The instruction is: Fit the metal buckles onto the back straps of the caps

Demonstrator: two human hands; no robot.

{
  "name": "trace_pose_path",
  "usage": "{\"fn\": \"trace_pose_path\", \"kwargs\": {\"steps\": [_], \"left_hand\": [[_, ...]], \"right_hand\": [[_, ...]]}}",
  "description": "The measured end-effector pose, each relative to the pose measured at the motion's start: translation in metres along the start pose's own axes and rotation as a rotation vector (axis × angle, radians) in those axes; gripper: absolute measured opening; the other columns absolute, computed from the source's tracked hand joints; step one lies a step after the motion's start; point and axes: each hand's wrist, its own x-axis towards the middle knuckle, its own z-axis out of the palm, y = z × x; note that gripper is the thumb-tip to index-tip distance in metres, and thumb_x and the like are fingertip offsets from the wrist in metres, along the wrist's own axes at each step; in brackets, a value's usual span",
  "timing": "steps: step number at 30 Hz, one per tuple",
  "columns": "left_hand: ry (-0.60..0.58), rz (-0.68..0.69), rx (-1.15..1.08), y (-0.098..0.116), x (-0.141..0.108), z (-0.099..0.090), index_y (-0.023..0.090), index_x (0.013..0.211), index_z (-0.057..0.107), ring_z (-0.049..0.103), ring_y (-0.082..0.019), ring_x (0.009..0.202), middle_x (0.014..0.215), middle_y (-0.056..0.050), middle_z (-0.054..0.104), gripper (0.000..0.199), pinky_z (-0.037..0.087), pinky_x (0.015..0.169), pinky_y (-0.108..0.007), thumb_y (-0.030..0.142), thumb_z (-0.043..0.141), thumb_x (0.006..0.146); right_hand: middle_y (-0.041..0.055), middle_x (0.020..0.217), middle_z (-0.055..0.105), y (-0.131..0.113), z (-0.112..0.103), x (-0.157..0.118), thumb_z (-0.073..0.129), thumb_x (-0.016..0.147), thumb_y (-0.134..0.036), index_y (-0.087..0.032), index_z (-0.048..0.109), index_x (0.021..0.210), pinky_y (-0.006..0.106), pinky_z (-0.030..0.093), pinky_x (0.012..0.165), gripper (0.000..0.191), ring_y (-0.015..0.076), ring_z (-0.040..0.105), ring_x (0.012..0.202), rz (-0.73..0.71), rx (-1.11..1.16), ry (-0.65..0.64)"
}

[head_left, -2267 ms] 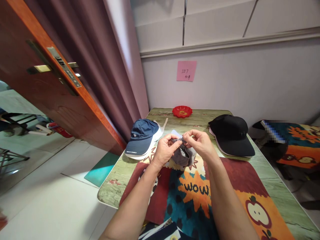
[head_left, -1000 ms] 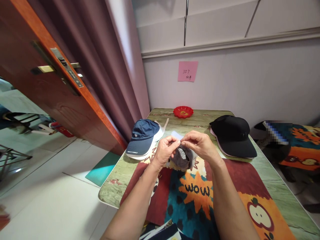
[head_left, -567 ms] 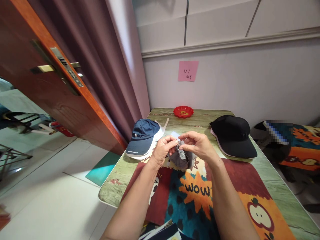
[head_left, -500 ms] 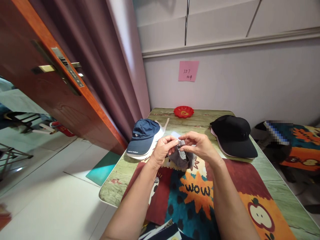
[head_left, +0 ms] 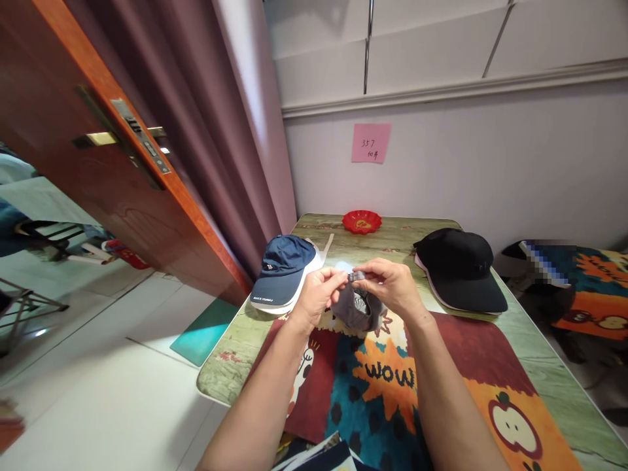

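Observation:
A grey cap (head_left: 354, 313) is in front of me over the patterned mat, its back opening and strap facing up towards me. My left hand (head_left: 316, 294) pinches one side of the cap's strap between thumb and fingers. On the other side, my right hand (head_left: 390, 288) pinches the strap too, its thumb below and fingers above. The fingertips almost meet, and they partly hide the strap and its fastening. A navy cap (head_left: 284, 268) with a pale lower brim lies left of my hands. To the right rests a black cap (head_left: 458, 268).
A red scalloped dish (head_left: 362, 222) stands at the back of the wood-pattern table (head_left: 220, 366). The colourful mat (head_left: 343, 386) covers the front. Behind is a wall with a pink note (head_left: 371, 143). A brown door (head_left: 112, 163) and curtain (head_left: 210, 131) rise at the left.
My fingers have come closer together on the strap, and the right fingertips have shifted slightly. The cap's back opening shows a little wider. The other caps stay put; the view moved slightly.

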Motion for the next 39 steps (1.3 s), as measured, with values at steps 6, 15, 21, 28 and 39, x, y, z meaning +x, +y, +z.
{"fn": "trace_pose_path", "kwargs": {"steps": [6, 15, 21, 28, 39], "left_hand": [[-0.058, -0.059, -0.082, -0.007, -0.001, 0.006, 0.013, 0.073, 0.066, 0.044, -0.004, 0.041, 0.053, 0.002, 0.056, 0.037, 0.028, 0.039, -0.016, 0.047, 0.080, 0.072], [0.084, -0.052, -0.071, 0.001, -0.001, 0.000, 0.015, 0.070, 0.060, 0.044, -0.005, 0.041, 0.050, 0.003, 0.055, 0.026, 0.028, 0.040, -0.016, 0.035, 0.075, 0.068], [0.135, 0.002, 0.024, -0.002, 0.000, -0.004, 0.016, 0.070, 0.056, 0.039, -0.004, 0.039, 0.048, 0.005, 0.052, 0.023, 0.025, 0.039, -0.015, 0.033, 0.072, 0.072], [0.018, 0.040, 0.044, -0.009, 0.004, 0.004, 0.016, 0.093, 0.061, 0.049, -0.007, 0.043, 0.061, 0.005, 0.056, 0.041, 0.036, 0.036, -0.016, 0.049, 0.076, 0.074], [0.044, 0.028, -0.022, -0.005, 0.006, 0.002, 0.014, 0.080, 0.063, 0.049, -0.006, 0.042, 0.055, 0.003, 0.057, 0.035, 0.035, 0.037, -0.015, 0.042, 0.081, 0.068]], "right_hand": [[0.0036, 0.081, 0.074, -0.004, 0.002, 0.000, 0.078, 0.082, -0.035, -0.024, 0.079, 0.090, 0.027, 0.052, 0.062, 0.014, 0.0163, 0.066, 0.065, -0.054, -0.027, -0.002], [0.0043, 0.087, 0.075, 0.002, -0.004, -0.003, 0.079, 0.081, -0.033, -0.023, 0.078, 0.094, 0.027, 0.057, 0.064, 0.016, 0.0160, 0.070, 0.066, -0.038, -0.045, -0.026], [0.0017, 0.079, 0.074, 0.001, -0.006, -0.002, 0.080, 0.079, -0.031, -0.022, 0.076, 0.090, 0.026, 0.051, 0.060, 0.014, 0.0142, 0.065, 0.060, -0.013, -0.132, -0.016], [-0.0004, 0.085, 0.077, -0.009, 0.004, -0.003, 0.071, 0.084, -0.028, -0.023, 0.071, 0.093, 0.024, 0.043, 0.057, 0.011, 0.0107, 0.058, 0.053, -0.017, -0.181, -0.072], [0.0028, 0.089, 0.077, -0.009, 0.012, -0.001, 0.072, 0.086, -0.029, -0.023, 0.075, 0.098, 0.026, 0.043, 0.063, 0.014, 0.0160, 0.064, 0.067, -0.101, -0.225, -0.073]]}}
